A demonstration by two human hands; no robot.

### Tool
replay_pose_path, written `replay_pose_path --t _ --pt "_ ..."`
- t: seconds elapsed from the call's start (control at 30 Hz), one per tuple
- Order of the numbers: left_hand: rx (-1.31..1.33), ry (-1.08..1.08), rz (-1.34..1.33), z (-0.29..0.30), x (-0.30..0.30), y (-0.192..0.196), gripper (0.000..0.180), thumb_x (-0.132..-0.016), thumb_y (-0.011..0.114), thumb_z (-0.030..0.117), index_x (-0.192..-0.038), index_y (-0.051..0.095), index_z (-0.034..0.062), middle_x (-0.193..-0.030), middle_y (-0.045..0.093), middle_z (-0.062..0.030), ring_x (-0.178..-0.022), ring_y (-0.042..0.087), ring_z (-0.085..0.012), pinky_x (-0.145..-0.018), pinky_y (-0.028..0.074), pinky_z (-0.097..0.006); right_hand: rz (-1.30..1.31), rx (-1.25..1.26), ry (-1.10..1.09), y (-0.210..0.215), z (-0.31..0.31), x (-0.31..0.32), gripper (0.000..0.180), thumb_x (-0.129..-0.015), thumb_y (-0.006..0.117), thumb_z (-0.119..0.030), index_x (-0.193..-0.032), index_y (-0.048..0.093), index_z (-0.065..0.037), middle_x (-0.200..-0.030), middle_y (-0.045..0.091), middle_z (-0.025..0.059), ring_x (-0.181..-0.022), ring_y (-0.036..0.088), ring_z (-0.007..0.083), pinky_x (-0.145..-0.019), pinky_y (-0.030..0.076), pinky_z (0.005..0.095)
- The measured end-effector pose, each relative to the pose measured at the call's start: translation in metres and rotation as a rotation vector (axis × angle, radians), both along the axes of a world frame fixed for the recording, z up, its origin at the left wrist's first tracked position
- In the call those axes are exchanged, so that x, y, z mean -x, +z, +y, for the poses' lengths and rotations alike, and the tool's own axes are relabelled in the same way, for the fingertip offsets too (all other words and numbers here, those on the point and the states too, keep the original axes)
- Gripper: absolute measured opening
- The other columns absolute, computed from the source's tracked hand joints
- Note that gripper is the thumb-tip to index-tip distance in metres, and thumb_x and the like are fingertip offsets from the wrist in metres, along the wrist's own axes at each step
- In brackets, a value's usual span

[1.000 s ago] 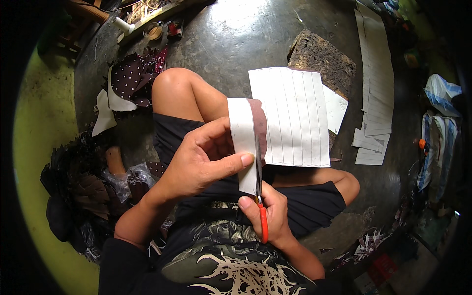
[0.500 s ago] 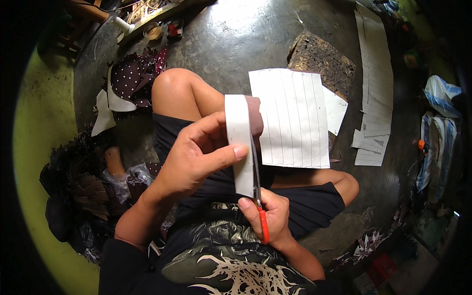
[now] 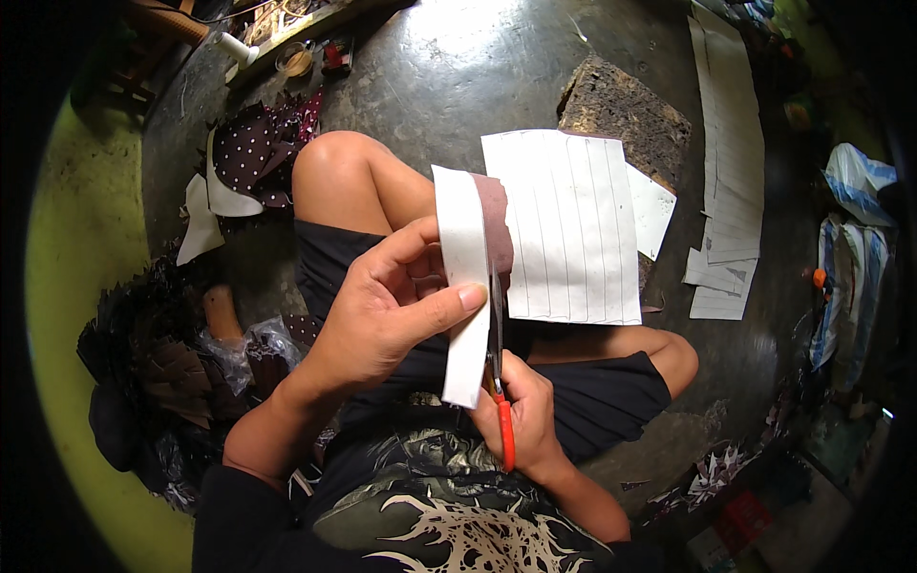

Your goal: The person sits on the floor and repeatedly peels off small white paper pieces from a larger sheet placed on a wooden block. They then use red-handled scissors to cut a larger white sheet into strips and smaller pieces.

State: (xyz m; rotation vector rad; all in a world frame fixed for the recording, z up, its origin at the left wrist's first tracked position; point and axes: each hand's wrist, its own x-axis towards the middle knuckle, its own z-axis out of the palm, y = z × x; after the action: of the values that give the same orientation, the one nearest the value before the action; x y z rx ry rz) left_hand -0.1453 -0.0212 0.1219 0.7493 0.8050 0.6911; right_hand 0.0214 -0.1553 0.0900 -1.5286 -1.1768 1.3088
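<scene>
My left hand (image 3: 382, 310) pinches a narrow white strip (image 3: 461, 224) between thumb and fingers, holding it upright above my lap. Along the strip's right side runs a ragged reddish-brown edge (image 3: 494, 215), which ends near the scissor tips. My right hand (image 3: 531, 420) grips scissors (image 3: 506, 435) by their orange handle. Their dark blades point up along the strip's right edge, just beside my left thumb. The strip's lower end hangs free to the left of the blades. Part of the right fingers is hidden behind the handle.
A white sheet with drawn lines (image 3: 573, 229) lies beyond my right knee, partly over a worn board (image 3: 626, 119). Long lined strips (image 3: 731, 143) lie at the right. Polka-dot scraps (image 3: 253, 153) and a dark scrap heap (image 3: 172, 382) are at the left.
The scissors have shifted slightly left, with their tips beside the left thumb. The strip has tilted, its lower end now lower and farther left. The left hand has barely moved.
</scene>
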Motion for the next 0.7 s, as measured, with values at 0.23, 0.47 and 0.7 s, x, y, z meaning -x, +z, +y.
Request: replay_pose_path --t 0.23,0.47,0.7 --pt "-0.080 -0.037 0.063 -0.0050 -0.0031 -0.0009 0.052 -0.102 0.078 0.004 -0.149 0.059 -0.0011 -0.127 0.072 -0.0059 -0.116 0.068 -0.0129 -0.104 0.054 -0.031 0.039 0.002 -0.007 -0.0037 -0.0008 -0.0009 0.026 -0.092 0.083 -0.013 -0.092 0.060 -0.002 -0.078 0.061 0.0146 -0.066 0.060 0.0298 -0.066 0.051 0.0386" --pt "-0.084 -0.053 0.078 -0.0072 -0.0001 -0.0020 0.055 -0.101 0.078 0.003 -0.152 0.057 -0.0012 -0.127 0.072 -0.0057 -0.115 0.067 -0.0121 -0.102 0.054 -0.031 0.022 0.003 -0.019 -0.0095 -0.0051 0.0007 0.026 -0.098 0.078 -0.021 -0.101 0.066 0.002 -0.082 0.065 0.0073 -0.073 0.060 0.0152 -0.068 0.050 0.0315" --pt "-0.044 -0.051 0.059 -0.0057 0.0002 0.0057 0.059 -0.100 0.078 0.001 -0.155 0.054 -0.0009 -0.132 0.070 -0.0050 -0.118 0.067 -0.0126 -0.104 0.054 -0.031 0.022 -0.057 -0.038 -0.0065 -0.0070 0.0016 0.031 -0.097 0.080 -0.015 -0.080 0.059 -0.001 -0.069 0.057 0.0128 -0.057 0.059 0.0255 -0.058 0.048 0.0366"
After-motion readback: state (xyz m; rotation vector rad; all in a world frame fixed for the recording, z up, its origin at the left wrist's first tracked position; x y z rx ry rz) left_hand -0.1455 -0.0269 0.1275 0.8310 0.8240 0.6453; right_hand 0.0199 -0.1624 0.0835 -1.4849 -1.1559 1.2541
